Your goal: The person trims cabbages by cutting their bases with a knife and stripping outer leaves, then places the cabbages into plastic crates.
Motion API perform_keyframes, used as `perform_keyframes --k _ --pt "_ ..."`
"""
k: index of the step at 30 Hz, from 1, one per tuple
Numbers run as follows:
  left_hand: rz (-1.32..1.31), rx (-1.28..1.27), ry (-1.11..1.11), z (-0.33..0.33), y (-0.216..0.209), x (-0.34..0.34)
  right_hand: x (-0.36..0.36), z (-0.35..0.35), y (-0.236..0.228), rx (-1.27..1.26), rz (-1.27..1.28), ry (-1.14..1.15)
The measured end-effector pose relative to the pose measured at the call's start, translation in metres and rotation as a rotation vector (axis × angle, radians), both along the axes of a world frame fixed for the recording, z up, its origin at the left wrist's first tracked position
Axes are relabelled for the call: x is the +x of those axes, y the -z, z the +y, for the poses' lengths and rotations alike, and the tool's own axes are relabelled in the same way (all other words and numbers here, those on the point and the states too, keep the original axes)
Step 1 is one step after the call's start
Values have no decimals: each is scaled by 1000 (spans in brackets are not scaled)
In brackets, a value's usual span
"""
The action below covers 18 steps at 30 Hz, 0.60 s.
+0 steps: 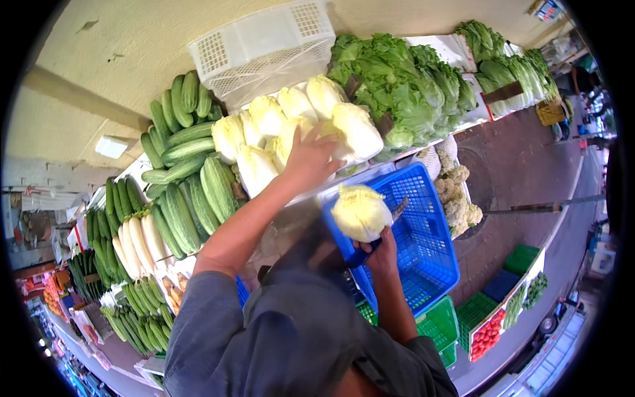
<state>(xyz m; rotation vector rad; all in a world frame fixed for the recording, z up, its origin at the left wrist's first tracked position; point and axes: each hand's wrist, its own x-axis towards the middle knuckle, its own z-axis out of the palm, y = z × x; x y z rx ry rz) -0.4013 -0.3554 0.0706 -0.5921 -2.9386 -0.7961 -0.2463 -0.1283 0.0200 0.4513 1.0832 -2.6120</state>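
Observation:
My left hand [311, 155] reaches forward over a pile of pale napa cabbages [268, 116], its fingers spread on the nearest heads. Lower and to the right, my right hand [382, 251] is closed around the dark blue handle of a knife [399, 208]. The knife's blade points up and away, partly hidden beside a single napa cabbage head [360, 213]. That head is over the left side of a blue plastic basket [433, 245], next to my right hand. Whether the head rests on the basket or on my hand, I cannot tell.
Large green cucumbers [211, 192] and white radishes [139, 241] lie on the left. Leafy lettuce [403, 86] is piled to the right of the cabbages, with cauliflower [456, 192] nearer. A white plastic crate [264, 49] stands behind. Green crates [440, 324] sit lower right.

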Motion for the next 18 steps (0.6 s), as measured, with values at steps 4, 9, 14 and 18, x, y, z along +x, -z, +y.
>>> perform_keyframes --k 4,9,14,18 --pt "-174 -344 40 0 1 -9 -39 -19 -3 3 -58 184" --pt "72 -149 -96 -26 25 25 -87 -64 -21 147 6 363" --pt "128 -98 -109 -36 31 37 -117 -109 -14 546 -48 393" --pt "94 -89 -52 -41 29 31 -113 -112 57 924 17 272"
